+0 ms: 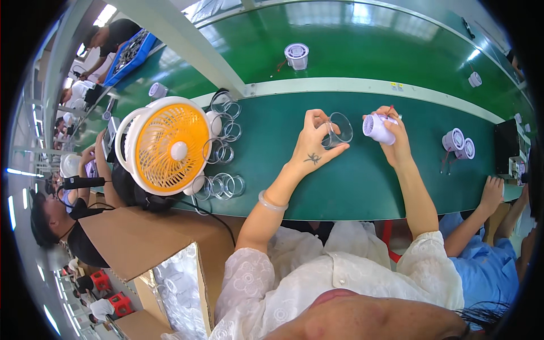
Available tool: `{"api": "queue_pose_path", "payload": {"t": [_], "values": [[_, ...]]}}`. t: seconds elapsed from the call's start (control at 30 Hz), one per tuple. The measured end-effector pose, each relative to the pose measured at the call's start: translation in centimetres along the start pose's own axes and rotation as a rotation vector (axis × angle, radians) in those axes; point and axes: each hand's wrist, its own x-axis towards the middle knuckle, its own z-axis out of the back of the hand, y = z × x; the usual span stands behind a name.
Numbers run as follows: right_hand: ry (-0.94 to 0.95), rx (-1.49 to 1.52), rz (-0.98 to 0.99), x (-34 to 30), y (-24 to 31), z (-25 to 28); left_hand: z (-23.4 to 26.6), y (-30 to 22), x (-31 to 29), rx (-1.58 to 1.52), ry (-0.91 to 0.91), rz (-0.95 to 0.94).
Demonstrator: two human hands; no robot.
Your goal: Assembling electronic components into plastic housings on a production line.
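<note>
My left hand (310, 141) pinches a clear plastic ring-shaped cup (348, 129) above the green bench mat. My right hand (398, 144) is closed around a small white cylindrical unit (376, 128) with a slotted end, which points left toward the cup. A bit of red shows by the fingers at its top. Cup and unit are apart, with a narrow gap between them. More clear rings (228, 186) stand in loose groups on the mat at the left. Two similar white units (453, 140) with thin wires rest on the mat at the right.
An orange and white fan (170, 148) stands at the left. Below it, an open cardboard box (141, 229) holds bagged clear parts. Beyond a pale rail (340, 85), a green belt carries white units (296, 55). Co-workers sit on both sides; one's hand (492, 194) is at the right.
</note>
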Motion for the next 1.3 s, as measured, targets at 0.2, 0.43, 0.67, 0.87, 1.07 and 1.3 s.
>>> {"api": "queue_pose_path", "payload": {"t": [0.2,0.43,0.67,0.87,1.07,1.3], "values": [[0.005,-0.016,0.008,0.2,-0.5,0.0,-0.3,0.2,0.0,0.067,-0.026,-0.157],[-0.225,-1.407,0.590,-0.6,0.1,-1.9,-0.6,0.0,0.0,0.232,-0.076,-0.267],[0.053,-1.488,0.786,-1.2,0.1,-3.6,-1.5,-0.1,-0.2,0.479,-0.016,-0.347],[0.104,-1.323,0.798,-1.4,0.2,-3.2,-1.0,-1.2,-0.1,0.349,0.072,-0.353],[0.123,-1.251,0.772,-0.9,0.4,-2.6,-0.8,-0.6,0.0,0.125,0.103,-0.217],[0.331,-0.878,0.555,-0.2,0.3,-1.2,-0.6,-0.4,-0.3,0.112,0.139,-0.188]]}}
